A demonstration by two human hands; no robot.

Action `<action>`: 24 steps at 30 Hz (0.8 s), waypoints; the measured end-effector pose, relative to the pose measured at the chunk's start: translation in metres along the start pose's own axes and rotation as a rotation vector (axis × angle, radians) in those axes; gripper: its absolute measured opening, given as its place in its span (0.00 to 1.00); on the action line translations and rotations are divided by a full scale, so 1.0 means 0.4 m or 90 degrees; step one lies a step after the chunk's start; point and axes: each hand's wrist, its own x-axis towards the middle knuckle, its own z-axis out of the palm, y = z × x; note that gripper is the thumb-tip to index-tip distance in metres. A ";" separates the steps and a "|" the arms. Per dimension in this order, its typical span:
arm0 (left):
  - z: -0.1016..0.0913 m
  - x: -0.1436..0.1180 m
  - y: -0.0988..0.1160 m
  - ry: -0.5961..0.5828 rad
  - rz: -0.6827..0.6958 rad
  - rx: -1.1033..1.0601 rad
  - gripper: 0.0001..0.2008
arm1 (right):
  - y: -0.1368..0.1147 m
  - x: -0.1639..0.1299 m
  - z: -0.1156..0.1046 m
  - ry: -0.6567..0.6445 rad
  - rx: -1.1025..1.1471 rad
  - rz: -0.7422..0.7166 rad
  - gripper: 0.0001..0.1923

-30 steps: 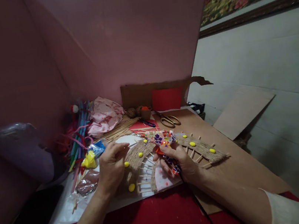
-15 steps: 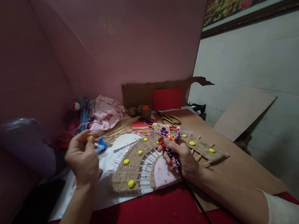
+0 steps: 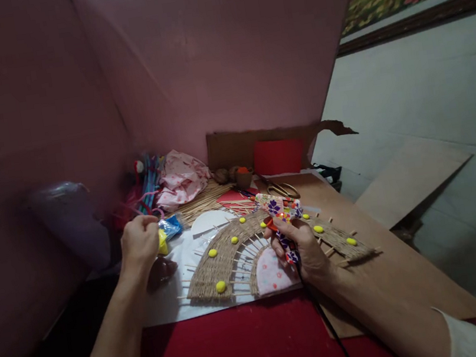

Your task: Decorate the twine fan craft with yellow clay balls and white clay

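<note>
My right hand (image 3: 304, 246) is wrapped round a glue gun (image 3: 279, 211) with a flowered cover, an orange trigger and a black cord. It is over a fan-shaped woven twine piece (image 3: 207, 272) with thin sticks jutting out and yellow dots along its band. A pink patterned cloth half-circle (image 3: 272, 272) fills the inner part of the fan. At the left, my left hand (image 3: 138, 244) is closed at the edge of some yellow clay (image 3: 163, 241); its thumb and part of its grip are hidden. A blue packet (image 3: 173, 226) is just beyond the yellow clay.
Scissors (image 3: 282, 188), red card (image 3: 278, 156), a small brown cup (image 3: 243, 176), thin sticks (image 3: 199, 202) and crumpled pink cloth (image 3: 179, 178) are at the back. A white half-disc (image 3: 211, 221) is behind the fan. Brown board (image 3: 404, 273) covers the right side.
The view has turned slightly left. My left hand, which had a small yellow piece at its fingertips, has turned over and is now against the yellow clay. My right hand keeps the glue gun.
</note>
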 end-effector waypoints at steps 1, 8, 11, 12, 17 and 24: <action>0.001 -0.005 0.000 -0.058 0.010 0.075 0.12 | 0.000 0.002 0.001 -0.003 -0.001 0.003 0.18; 0.004 -0.025 -0.002 -0.175 0.078 0.358 0.24 | -0.021 0.002 0.019 -0.072 -0.041 -0.022 0.18; 0.009 -0.012 -0.009 -0.192 0.058 0.356 0.19 | -0.057 -0.015 0.015 -0.091 -0.110 -0.016 0.20; 0.010 -0.008 -0.010 -0.188 0.055 0.354 0.19 | -0.073 -0.024 0.008 -0.088 -0.136 -0.017 0.20; 0.001 -0.010 -0.001 -0.106 0.062 0.341 0.18 | -0.146 -0.062 -0.094 0.039 -0.308 -0.045 0.23; -0.011 -0.024 0.036 0.026 0.097 0.217 0.15 | -0.186 -0.084 -0.313 0.421 -0.446 -0.132 0.19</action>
